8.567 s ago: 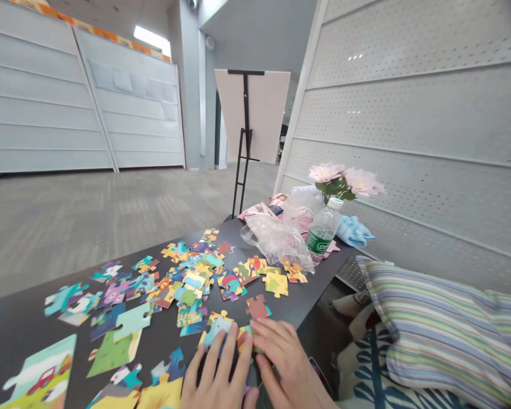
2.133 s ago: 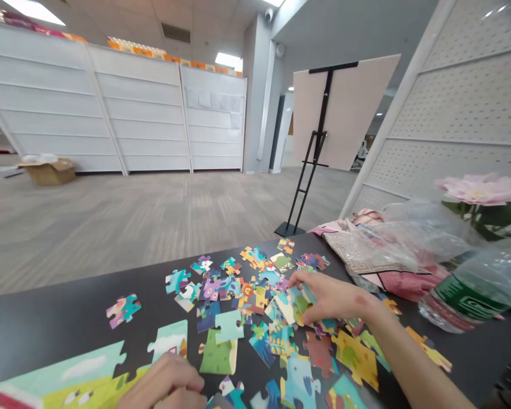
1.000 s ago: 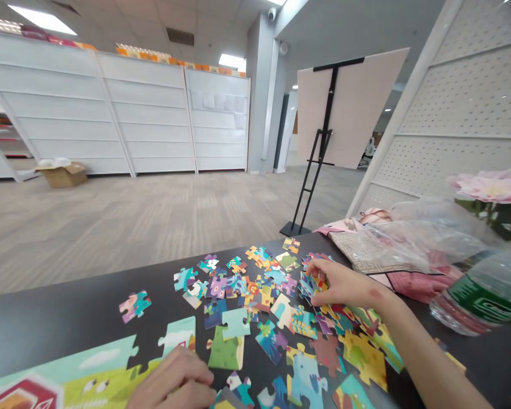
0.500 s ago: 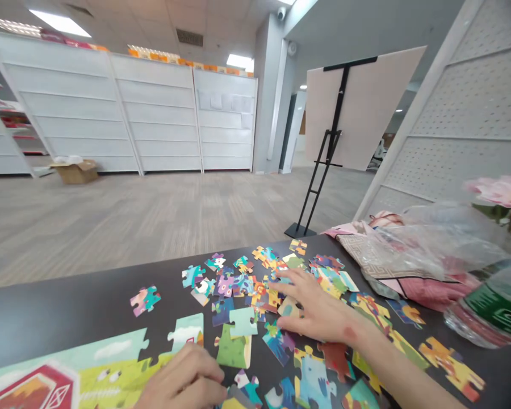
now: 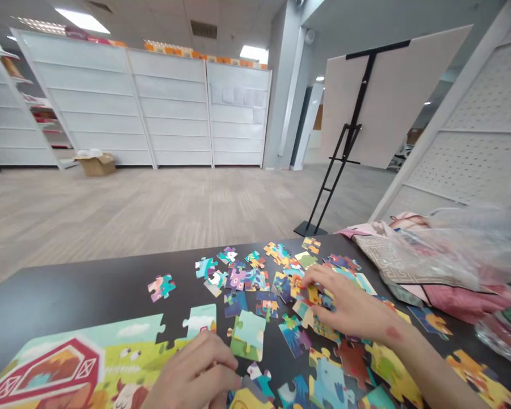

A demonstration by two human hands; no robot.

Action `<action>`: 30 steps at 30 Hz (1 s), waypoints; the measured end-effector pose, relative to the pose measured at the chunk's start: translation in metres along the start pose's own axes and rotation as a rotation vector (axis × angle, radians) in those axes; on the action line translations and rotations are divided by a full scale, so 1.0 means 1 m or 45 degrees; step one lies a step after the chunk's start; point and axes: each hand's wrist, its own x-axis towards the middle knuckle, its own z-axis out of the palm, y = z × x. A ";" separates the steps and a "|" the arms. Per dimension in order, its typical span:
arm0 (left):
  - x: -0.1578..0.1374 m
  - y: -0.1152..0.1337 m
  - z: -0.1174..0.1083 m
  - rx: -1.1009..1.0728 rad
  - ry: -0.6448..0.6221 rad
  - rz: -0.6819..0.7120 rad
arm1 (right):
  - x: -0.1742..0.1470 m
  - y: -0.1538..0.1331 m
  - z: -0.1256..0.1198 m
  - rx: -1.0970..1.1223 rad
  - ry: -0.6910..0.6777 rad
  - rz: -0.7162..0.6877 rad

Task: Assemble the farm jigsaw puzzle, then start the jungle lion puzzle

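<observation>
My right hand (image 5: 349, 304) reaches over the scattered jigsaw pieces, its index finger and thumb bent around an orange-and-yellow puzzle piece (image 5: 311, 294). Other pieces lie directly under its fingers. My left hand (image 5: 198, 369) rests at the lower edge of the joined puzzle section (image 5: 128, 329), which shows a red barn, a cow and a light blue sky. Its fingers are curled together, and what lies beneath them is hidden. Just beyond the left hand is a sky piece (image 5: 202, 319). To its right lies a pale blue and green piece (image 5: 249, 335).
Several loose pieces spread across the black table (image 5: 102, 287), one pink-and-teal piece (image 5: 162, 288) lying apart. Pink cloth (image 5: 460, 295) and clear plastic (image 5: 451, 244) lie at the right, beside a green-labelled bottle (image 5: 509, 329). A black stand (image 5: 336, 170) holds a board beyond the table.
My right hand's fingers have drawn in from a spread pose, and pieces beneath it have shifted. The pale blue piece now overlaps the green one. The view has turned slightly left.
</observation>
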 end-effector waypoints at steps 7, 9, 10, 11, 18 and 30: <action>-0.011 -0.009 0.007 0.250 -0.337 -0.117 | 0.004 0.023 0.000 -0.175 0.103 0.123; -0.020 -0.015 0.015 0.300 -0.413 -0.098 | 0.005 0.013 0.007 -0.125 0.083 0.033; -0.023 -0.018 0.018 0.298 -0.450 -0.090 | 0.005 0.006 0.011 -0.098 0.054 -0.014; -0.024 -0.019 0.021 0.291 -0.491 -0.087 | 0.005 -0.002 0.015 -0.075 0.012 -0.057; -0.003 -0.009 0.017 0.446 -0.679 0.037 | 0.007 -0.042 0.031 -0.058 -0.306 -0.216; -0.015 -0.015 0.025 0.237 -0.537 -0.064 | 0.007 -0.026 0.039 0.008 -0.240 -0.145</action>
